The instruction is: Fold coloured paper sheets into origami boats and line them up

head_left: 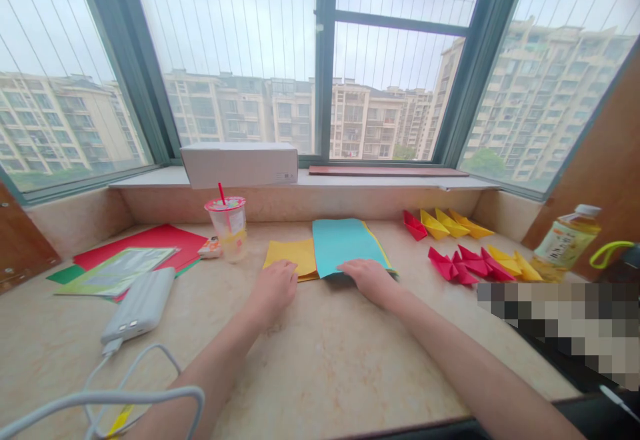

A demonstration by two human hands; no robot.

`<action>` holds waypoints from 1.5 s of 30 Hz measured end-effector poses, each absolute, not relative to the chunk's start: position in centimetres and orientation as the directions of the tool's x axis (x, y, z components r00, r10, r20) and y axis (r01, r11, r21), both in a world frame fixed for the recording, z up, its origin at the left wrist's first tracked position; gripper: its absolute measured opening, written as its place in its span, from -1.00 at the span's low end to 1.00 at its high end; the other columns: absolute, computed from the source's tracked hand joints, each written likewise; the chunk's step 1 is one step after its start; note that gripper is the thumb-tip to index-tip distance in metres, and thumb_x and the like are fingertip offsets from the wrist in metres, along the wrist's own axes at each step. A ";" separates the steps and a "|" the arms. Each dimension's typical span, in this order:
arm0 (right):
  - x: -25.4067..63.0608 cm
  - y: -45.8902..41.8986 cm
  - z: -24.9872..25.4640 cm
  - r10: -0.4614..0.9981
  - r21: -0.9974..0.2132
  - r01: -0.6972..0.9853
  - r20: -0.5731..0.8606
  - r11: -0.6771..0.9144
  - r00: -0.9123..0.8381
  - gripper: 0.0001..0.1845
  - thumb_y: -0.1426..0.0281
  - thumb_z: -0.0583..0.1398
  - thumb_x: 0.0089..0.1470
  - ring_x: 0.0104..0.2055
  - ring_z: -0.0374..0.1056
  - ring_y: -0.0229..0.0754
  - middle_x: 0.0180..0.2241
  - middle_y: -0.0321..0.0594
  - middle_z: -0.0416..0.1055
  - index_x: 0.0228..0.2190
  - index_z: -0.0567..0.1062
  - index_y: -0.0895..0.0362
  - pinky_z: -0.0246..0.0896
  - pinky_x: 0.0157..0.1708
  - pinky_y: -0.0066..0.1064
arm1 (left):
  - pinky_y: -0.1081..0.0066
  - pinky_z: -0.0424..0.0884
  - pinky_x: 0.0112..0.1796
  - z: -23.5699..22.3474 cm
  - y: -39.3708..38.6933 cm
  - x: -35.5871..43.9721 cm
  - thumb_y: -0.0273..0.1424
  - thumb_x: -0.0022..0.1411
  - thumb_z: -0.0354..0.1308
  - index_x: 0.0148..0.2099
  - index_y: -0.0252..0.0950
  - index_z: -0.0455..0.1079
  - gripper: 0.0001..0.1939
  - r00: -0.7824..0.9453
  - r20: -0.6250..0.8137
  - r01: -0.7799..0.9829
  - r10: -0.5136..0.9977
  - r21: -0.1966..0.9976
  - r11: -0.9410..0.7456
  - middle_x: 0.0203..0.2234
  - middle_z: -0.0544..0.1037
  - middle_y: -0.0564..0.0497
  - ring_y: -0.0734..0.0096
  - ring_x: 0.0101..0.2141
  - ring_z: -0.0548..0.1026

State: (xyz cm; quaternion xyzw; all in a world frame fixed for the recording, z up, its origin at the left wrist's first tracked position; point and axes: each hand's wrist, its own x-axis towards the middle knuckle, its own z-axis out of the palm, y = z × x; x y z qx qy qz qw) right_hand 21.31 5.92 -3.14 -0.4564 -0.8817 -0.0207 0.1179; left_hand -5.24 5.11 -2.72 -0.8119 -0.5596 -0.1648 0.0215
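Two stacks of coloured paper lie side by side on the counter. My left hand (277, 285) rests on the near left part of the yellow paper (295, 255), its fingers lying on the sheet and slightly bent. At the near edge of the light-blue paper (345, 243), my right hand (371, 281) holds the sheet, which lifts a little there. Yellow edges show from under the blue sheet on its right. The right thumb is hidden. Folded red paper boats (470, 265) and yellow paper boats (447, 223) stand to the right of the stacks.
A plastic cup with a straw (227, 227) stands left of the papers. Farther left are red sheets (150, 243), a clear packet (117, 270) and a white power bank (143, 303) with a looping cable (125, 397). A drink bottle (565, 243) stands at right; a white box (240, 165) sits on the sill.
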 end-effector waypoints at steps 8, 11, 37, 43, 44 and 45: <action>17.8 3.6 -2.2 0.729 -0.086 0.734 0.240 0.673 -0.641 -0.65 0.24 0.07 0.30 -0.04 0.46 0.00 -0.12 -0.10 0.56 0.02 0.49 0.04 0.31 -0.09 -0.26 | 0.14 0.34 -0.09 -2.9 5.8 -6.6 -0.48 0.31 -0.11 -0.16 -0.42 0.51 -0.66 0.232 0.230 0.941 0.945 0.192 -0.278 -0.19 0.55 -0.33 -0.02 -0.10 0.49; 18.6 3.0 -2.1 0.706 -0.144 0.696 0.255 0.703 -0.660 -0.63 0.24 0.04 0.32 0.00 0.44 -0.02 -0.04 -0.11 0.53 0.06 0.46 0.03 0.30 -0.06 -0.28 | 0.10 0.34 -0.09 -2.9 5.7 -6.8 -0.49 0.28 -0.08 -0.20 -0.42 0.52 -0.68 0.226 0.235 0.927 0.946 0.246 -0.282 -0.19 0.55 -0.35 -0.06 -0.11 0.48; 24.0 2.0 0.1 0.718 -0.531 0.541 0.662 0.652 -0.215 -0.62 0.17 0.18 0.21 0.06 0.39 0.05 0.02 -0.03 0.49 -0.01 0.51 0.07 0.26 0.09 -0.01 | 0.24 0.55 -0.12 -0.3 3.7 -3.6 -0.37 0.11 0.35 0.04 -0.31 0.42 -0.57 0.160 0.026 -0.347 0.987 0.937 0.032 -0.12 0.62 -0.16 0.18 -0.19 0.62; 25.1 2.7 0.4 0.945 -0.968 0.098 0.200 0.232 -0.260 -0.32 0.06 0.28 0.05 -0.14 0.52 0.05 -0.09 -0.04 0.55 0.15 0.35 0.06 0.46 -0.16 -0.09 | 0.24 0.55 -0.15 0.4 2.7 -2.9 -0.33 0.11 0.35 0.01 -0.31 0.43 -0.58 0.201 0.090 -0.376 0.975 0.927 -0.008 -0.15 0.64 -0.14 0.18 -0.22 0.63; 24.9 2.6 0.3 0.935 -0.982 0.033 0.168 0.188 -0.313 -0.34 0.08 0.30 0.04 -0.16 0.53 0.04 -0.11 -0.07 0.57 0.12 0.38 0.06 0.47 -0.17 -0.10 | 0.24 0.54 -0.14 0.6 2.5 -2.8 -0.31 0.12 0.35 0.03 -0.30 0.42 -0.57 0.215 0.100 -0.372 0.971 0.928 -0.013 -0.14 0.64 -0.14 0.18 -0.22 0.63; 24.6 2.4 0.3 0.929 -0.987 -0.018 0.157 0.160 -0.334 -0.36 0.10 0.31 0.02 -0.18 0.54 0.04 -0.13 -0.09 0.58 0.10 0.40 0.06 0.48 -0.17 -0.11 | 0.24 0.54 -0.14 0.7 2.3 -2.8 -0.30 0.14 0.33 0.06 -0.30 0.41 -0.55 0.234 0.105 -0.366 0.967 0.931 -0.012 -0.14 0.63 -0.14 0.17 -0.21 0.62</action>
